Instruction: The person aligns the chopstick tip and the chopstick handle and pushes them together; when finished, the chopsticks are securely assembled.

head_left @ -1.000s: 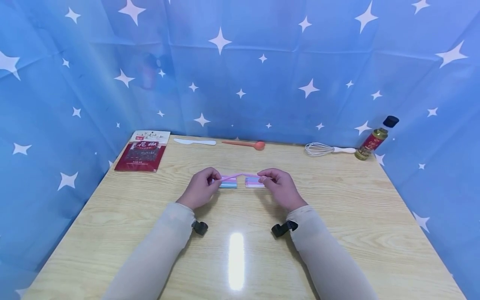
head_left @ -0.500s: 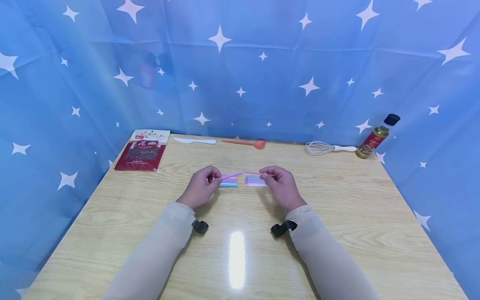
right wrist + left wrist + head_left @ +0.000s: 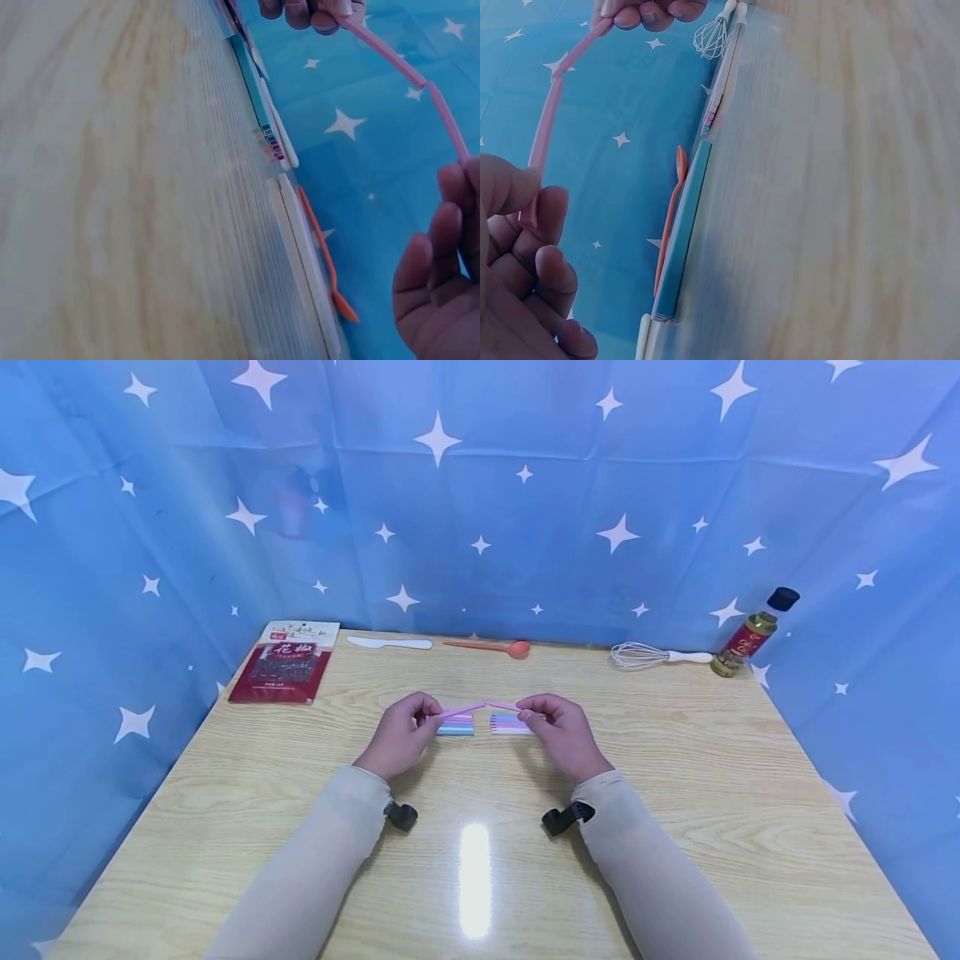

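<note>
My left hand (image 3: 402,735) pinches a slim pink pencil-like stick (image 3: 544,131) between thumb and fingers. My right hand (image 3: 565,735) pinches a second slim pink stick (image 3: 382,49). Above the table the inner ends of the two sticks meet at a slight angle. Whether they are joined or only touching I cannot tell. Below them lie two side-by-side rows of similar coloured sticks: a left row (image 3: 457,728) with a teal stick (image 3: 684,232) at its near edge, and a right row (image 3: 508,726) with a pale one in front. Each hand partly covers the row beneath it.
Along the back of the wooden table (image 3: 480,793) are a red spice packet (image 3: 281,668), a white knife (image 3: 390,643), an orange spoon (image 3: 516,649), a whisk (image 3: 652,657) and a bottle (image 3: 750,639) with a black cap. A blue star-patterned curtain (image 3: 525,510) hangs behind.
The pink sticks' meeting ends have risen slightly, and the gap between them and the rows looks wider. Both hands have barely moved.
</note>
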